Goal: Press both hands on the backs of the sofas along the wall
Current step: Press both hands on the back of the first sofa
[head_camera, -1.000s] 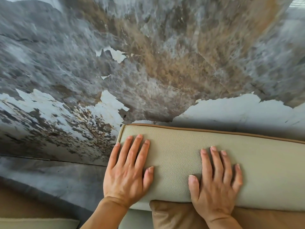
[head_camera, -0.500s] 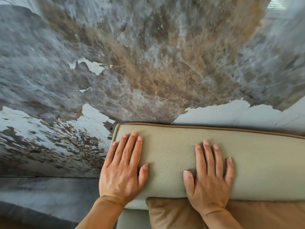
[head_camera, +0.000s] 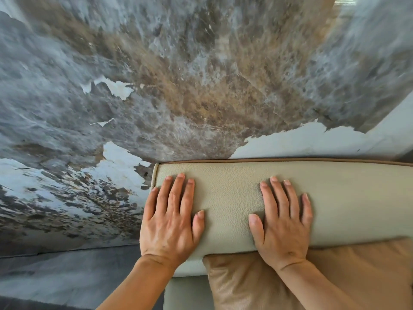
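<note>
A pale beige leather sofa back with brown piping runs along the wall from the middle of the head view to the right edge. My left hand lies flat on its left end, palm down, fingers spread, little finger at the corner seam. My right hand lies flat on the same sofa back about a hand's width to the right, fingers apart and pointing at the wall. Neither hand holds anything.
A tan leather cushion leans against the sofa back under my right wrist. The wall behind is grey-brown with peeling white patches. Grey floor lies left of the sofa's end.
Both hands stay flat on the sofa back. The view has tilted and shifted a little, so the sofa back sits slightly lower and further right in the frame.
</note>
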Action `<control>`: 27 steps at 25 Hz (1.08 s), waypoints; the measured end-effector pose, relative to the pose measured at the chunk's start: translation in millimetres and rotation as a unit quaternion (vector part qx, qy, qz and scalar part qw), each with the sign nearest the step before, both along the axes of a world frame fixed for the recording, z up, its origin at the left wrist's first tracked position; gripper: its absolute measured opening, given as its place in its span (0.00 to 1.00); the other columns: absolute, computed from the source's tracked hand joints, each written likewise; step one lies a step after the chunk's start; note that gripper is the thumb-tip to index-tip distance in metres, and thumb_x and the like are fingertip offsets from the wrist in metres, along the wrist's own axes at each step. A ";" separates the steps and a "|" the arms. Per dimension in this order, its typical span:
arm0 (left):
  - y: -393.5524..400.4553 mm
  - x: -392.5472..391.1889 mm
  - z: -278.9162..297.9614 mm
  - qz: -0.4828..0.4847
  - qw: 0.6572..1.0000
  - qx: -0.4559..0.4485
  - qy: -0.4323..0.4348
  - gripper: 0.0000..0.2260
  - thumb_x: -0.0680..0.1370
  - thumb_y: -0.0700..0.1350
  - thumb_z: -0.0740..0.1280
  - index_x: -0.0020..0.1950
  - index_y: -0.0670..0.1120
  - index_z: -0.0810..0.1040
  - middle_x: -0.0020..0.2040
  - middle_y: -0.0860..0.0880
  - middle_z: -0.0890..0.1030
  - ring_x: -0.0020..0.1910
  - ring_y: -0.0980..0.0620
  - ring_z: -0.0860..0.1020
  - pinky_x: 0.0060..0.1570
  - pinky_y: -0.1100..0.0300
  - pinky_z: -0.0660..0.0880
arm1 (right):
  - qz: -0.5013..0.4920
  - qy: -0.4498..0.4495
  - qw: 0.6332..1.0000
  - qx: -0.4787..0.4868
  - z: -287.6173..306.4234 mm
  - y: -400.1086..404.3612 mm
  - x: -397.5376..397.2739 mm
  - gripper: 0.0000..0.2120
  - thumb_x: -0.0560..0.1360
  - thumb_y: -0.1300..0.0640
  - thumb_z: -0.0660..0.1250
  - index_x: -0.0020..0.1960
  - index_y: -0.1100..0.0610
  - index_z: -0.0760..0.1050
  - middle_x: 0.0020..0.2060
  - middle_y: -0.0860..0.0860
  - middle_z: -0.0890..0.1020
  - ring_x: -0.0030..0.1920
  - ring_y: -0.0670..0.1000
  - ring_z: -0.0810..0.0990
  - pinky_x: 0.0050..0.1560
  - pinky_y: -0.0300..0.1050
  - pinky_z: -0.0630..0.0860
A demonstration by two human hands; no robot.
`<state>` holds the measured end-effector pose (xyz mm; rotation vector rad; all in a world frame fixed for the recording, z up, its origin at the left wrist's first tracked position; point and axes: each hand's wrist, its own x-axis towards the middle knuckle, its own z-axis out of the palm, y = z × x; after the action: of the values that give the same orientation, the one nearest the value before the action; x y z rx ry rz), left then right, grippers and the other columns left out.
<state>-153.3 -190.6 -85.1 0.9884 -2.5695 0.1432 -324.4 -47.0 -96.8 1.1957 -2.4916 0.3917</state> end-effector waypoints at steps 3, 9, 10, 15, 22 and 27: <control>2.4 4.8 7.4 -0.015 1.000 0.023 -0.014 0.27 0.79 0.56 0.51 0.74 0.43 0.65 0.73 0.42 0.69 0.73 0.42 0.64 0.71 0.44 0.59 | -0.008 -0.015 0.998 0.055 15.6 4.1 7.8 0.30 0.78 0.40 0.47 0.75 0.54 0.61 0.75 0.54 0.66 0.75 0.57 0.61 0.73 0.63 0.55; 9.2 18.8 38.1 -0.036 0.992 0.103 -0.066 0.29 0.79 0.59 0.43 0.77 0.47 0.56 0.79 0.45 0.56 0.78 0.45 0.51 0.76 0.46 0.48 | -0.047 -0.058 0.990 0.116 50.0 20.5 40.9 0.32 0.77 0.38 0.40 0.78 0.51 0.52 0.78 0.51 0.56 0.77 0.54 0.52 0.76 0.60 0.49; 12.8 23.8 45.6 -0.042 0.992 0.097 -0.069 0.29 0.79 0.59 0.42 0.77 0.47 0.56 0.79 0.45 0.56 0.78 0.45 0.50 0.76 0.45 0.47 | -0.047 -0.055 0.990 0.118 58.1 25.5 47.8 0.32 0.77 0.38 0.39 0.78 0.51 0.51 0.78 0.51 0.56 0.77 0.54 0.52 0.76 0.60 0.47; 37.6 61.9 108.3 -0.045 0.996 0.054 -0.048 0.28 0.79 0.57 0.47 0.76 0.45 0.59 0.78 0.42 0.59 0.77 0.42 0.54 0.74 0.41 0.51 | -0.050 -0.046 0.992 0.106 125.7 53.9 76.8 0.32 0.78 0.38 0.39 0.78 0.50 0.48 0.78 0.51 0.54 0.78 0.54 0.50 0.75 0.59 0.44; 127.1 157.5 232.9 -0.001 0.999 0.045 -0.018 0.25 0.79 0.51 0.61 0.73 0.42 0.65 0.75 0.39 0.65 0.74 0.39 0.61 0.71 0.37 0.59 | -0.011 -0.046 0.994 0.095 259.9 138.9 161.5 0.33 0.76 0.38 0.37 0.78 0.49 0.44 0.78 0.51 0.52 0.78 0.54 0.47 0.75 0.60 0.43; 231.0 264.0 310.3 0.049 0.999 0.023 0.001 0.26 0.77 0.53 0.58 0.72 0.44 0.68 0.72 0.41 0.70 0.72 0.40 0.66 0.70 0.39 0.61 | 0.045 -0.032 0.996 0.067 341.6 224.3 254.9 0.34 0.75 0.37 0.36 0.78 0.50 0.46 0.78 0.50 0.49 0.78 0.53 0.46 0.75 0.59 0.40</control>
<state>110.7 40.4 225.2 1.1306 -2.5336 0.1099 -69.5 177.3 244.9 1.3709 -2.5599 0.2946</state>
